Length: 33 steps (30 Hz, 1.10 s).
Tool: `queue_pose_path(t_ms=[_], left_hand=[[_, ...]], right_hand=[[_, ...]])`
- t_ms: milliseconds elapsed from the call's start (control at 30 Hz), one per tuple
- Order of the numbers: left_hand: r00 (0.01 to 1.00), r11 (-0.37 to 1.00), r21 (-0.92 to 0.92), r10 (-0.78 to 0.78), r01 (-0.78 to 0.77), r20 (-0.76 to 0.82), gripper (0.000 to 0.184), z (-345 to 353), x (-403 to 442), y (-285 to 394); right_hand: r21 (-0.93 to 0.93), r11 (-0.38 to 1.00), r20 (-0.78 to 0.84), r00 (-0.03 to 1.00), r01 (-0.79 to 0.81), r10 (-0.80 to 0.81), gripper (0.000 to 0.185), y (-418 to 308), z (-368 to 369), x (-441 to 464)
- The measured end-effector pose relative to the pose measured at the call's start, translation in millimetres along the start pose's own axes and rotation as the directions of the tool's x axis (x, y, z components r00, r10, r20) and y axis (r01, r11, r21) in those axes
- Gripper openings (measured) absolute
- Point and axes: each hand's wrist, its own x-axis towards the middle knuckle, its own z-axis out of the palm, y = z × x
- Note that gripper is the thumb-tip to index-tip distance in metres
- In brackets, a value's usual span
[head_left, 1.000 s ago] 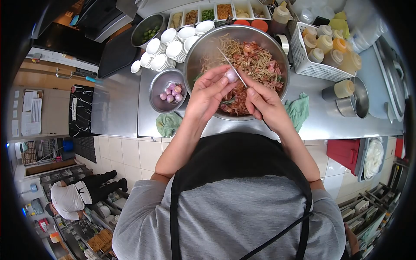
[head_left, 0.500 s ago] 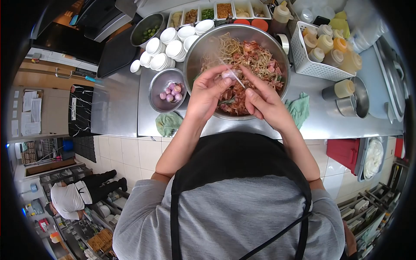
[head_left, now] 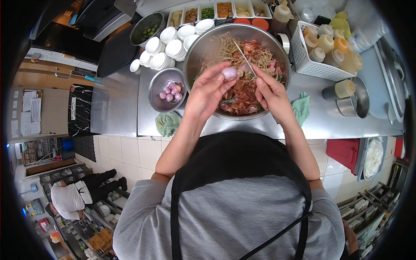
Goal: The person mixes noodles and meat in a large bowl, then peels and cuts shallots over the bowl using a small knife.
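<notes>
A purple shallot (head_left: 229, 73) is pinched between the thumb and fingers of my left hand (head_left: 209, 89). My right hand (head_left: 273, 93) grips a knife (head_left: 245, 57), whose blade points up and to the left, apart from the shallot. Both hands are over a large steel bowl (head_left: 190, 56) holding reddish-brown peelings and stringy roots (head_left: 249, 97). To the left, a smaller steel bowl (head_left: 155, 84) holds several peeled shallots (head_left: 173, 89).
White cups (head_left: 174, 49) are stacked behind the small bowl. A white basket of bottles (head_left: 318, 71) and metal pots (head_left: 346, 106) stand right. Green cloths (head_left: 168, 124) lie at the counter's front. A person (head_left: 71, 201) is in the background at lower left.
The knife and my right hand have moved right, away from the shallot, and the blade has swung more upright. The shallot now shows whole in my left hand.
</notes>
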Motion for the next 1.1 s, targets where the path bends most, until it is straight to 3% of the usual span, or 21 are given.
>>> queue_pose_path(t_ms=[233, 400, 600, 700, 800, 900, 1100], left_hand=[[0.999, 0.998, 0.057, 0.031, -0.028, -0.045, 0.029, -8.0, 5.2, -8.6], [0.995, 0.999, -0.05, -0.018, 0.014, -0.094, 0.03, -15.9, 5.8, -7.1], [0.996, 0.992, -0.124, -0.025, 0.014, -0.083, 0.033, -11.5, 4.9, -3.1], [0.993, 0.998, -0.053, -0.035, 0.029, -0.109, 0.033, -10.0, 3.3, -3.8], [0.993, 0.993, -0.108, -0.059, 0.048, -0.101, 0.027, -6.4, 1.8, -2.1], [0.994, 0.995, -0.077, -0.068, 0.061, -0.085, 0.035, -11.6, 1.6, -4.8], [0.997, 0.997, -0.061, -0.042, 0.038, -0.067, 0.029, -3.6, 1.2, -4.7]], right_hand=[[0.001, 1.0, -0.019, 0.999, 0.031, -0.031, 0.036, -13.4, 3.5, -5.6], [-0.007, 0.997, -0.067, 0.995, 0.072, -0.072, 0.035, -3.7, -8.6, -1.6], [-0.105, 0.994, -0.13, 0.991, 0.002, -0.016, 0.035, 4.6, -18.8, -0.4], [-0.222, 0.975, -0.113, 0.993, -0.004, -0.022, 0.036, 5.7, -15.0, -2.2], [-0.225, 0.971, -0.103, 0.988, 0.086, -0.112, 0.037, 8.0, -9.0, -1.9], [-0.242, 0.957, -0.033, 0.985, 0.159, -0.172, 0.037, 5.8, -5.2, -0.7], [-0.063, 0.998, 0.172, 0.985, 0.019, -0.008, 0.04, -6.4, 9.8, -6.9]])
